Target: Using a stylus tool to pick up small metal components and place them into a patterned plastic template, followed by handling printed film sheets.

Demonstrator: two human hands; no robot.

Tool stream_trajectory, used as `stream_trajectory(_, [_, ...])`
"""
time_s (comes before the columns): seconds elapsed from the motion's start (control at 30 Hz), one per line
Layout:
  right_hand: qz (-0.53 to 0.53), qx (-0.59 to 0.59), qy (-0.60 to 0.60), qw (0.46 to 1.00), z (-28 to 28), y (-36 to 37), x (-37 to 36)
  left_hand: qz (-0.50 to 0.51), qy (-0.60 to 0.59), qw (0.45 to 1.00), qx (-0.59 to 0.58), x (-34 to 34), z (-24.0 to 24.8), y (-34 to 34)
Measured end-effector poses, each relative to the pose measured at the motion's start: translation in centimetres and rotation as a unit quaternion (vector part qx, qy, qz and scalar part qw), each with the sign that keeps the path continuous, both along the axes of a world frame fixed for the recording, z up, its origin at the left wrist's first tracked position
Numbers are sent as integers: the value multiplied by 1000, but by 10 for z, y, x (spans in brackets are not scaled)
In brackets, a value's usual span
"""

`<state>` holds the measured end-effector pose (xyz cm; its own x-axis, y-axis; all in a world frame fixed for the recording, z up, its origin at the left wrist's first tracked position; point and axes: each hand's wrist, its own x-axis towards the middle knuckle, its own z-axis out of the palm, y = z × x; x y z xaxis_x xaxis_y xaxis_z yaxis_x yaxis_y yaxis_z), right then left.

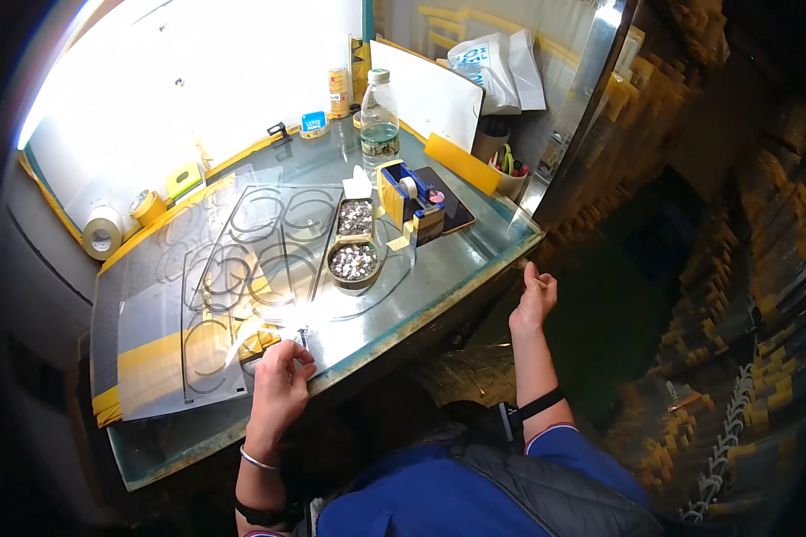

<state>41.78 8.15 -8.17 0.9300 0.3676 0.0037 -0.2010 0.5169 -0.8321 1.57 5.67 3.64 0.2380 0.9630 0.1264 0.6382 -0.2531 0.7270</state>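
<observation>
Bands (541,403), two and black, circle our forearms, one on each, and one pale bangle (258,459) rings our left wrist. Both our hands are bare. Our left hand (284,371) is curled, its fingertips close together at the near edge of the worktop (434,279). One small dark piece (303,337) shows just beside them, and we cannot tell whether they grip it. Our right hand (534,300) is well apart from the left, near the worktop's right-hand corner, fingers bent in; we cannot tell whether it pinches anything.

Beyond our left hand, clear sheeting (224,304) covers the left part of the worktop, marked with dark curved outlines that overlap too much for us to count. To its right we see two containers full of small pale and grey bits: one round dish (355,285) and, just behind it, one rectangular tray (338,219). One blue and yellow tape dispenser (412,199) stands beside them.

Farther off, we count two tape rolls at the left, one white roll (102,233) and one yellow roll (147,208). Behind the dispenser stands one clear bottle (380,115), upright and partly filled. Near the back are one black clip (279,134), one blue-and-white tub (313,123) and one white board (425,94).
</observation>
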Motion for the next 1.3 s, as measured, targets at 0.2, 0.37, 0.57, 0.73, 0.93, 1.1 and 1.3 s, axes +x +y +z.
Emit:
stream_trajectory(0.2, [-30,11,-52,998,-5,7,1,-44,-20,992,114,-2,-18,-4])
stream_trajectory(0.37, [-26,21,-46,998,4,6,-1,-45,-23,987,152,2,-23,-5])
stream_trajectory(0.57, [-129,-73,-326,934,43,-5,-50,-48,-20,979,195,-2,-28,-10])
stream_trajectory(0.73, [100,111,-450,880,60,4,-117,-53,-53,977,200,3,-4,-13])
stream_trajectory(0.93, [307,107,-432,841,82,13,-176,-106,-10,960,258,20,49,37])
stream_trajectory(1.1, [342,-18,-410,846,84,20,-176,-131,-5,969,212,55,54,93])
stream_trajectory(1.3, [330,-30,-428,841,83,21,-172,-117,-11,985,127,74,29,124])
